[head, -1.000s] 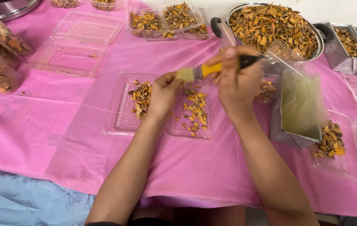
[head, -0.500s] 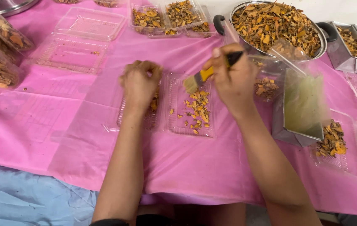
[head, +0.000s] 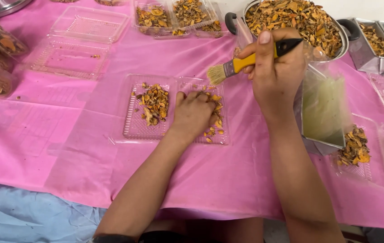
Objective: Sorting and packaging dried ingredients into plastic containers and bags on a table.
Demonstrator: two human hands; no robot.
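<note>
An open clear plastic clamshell tray point(head: 133, 126) lies on the pink table cover, with orange-yellow dried slices point(head: 155, 103) in both halves. My left hand point(head: 193, 114) rests on the right half, fingers curled down into the slices there. My right hand point(head: 276, 72) hovers above and to the right, gripping a paintbrush point(head: 241, 64) with a yellow and black handle. Its pale bristles point left, over the tray's far edge.
A large metal pot point(head: 343, 38) heaped with slices stands at the back right, metal tins point(head: 372, 49) beside it. A metal container point(head: 324, 112) covered in plastic is by my right wrist. Empty clear trays point(head: 72, 56) and filled ones point(head: 174, 15) lie at the back and both sides.
My left hand came off the left half of the tray and now sits on the right half. My right hand with the brush has stayed above the tray.
</note>
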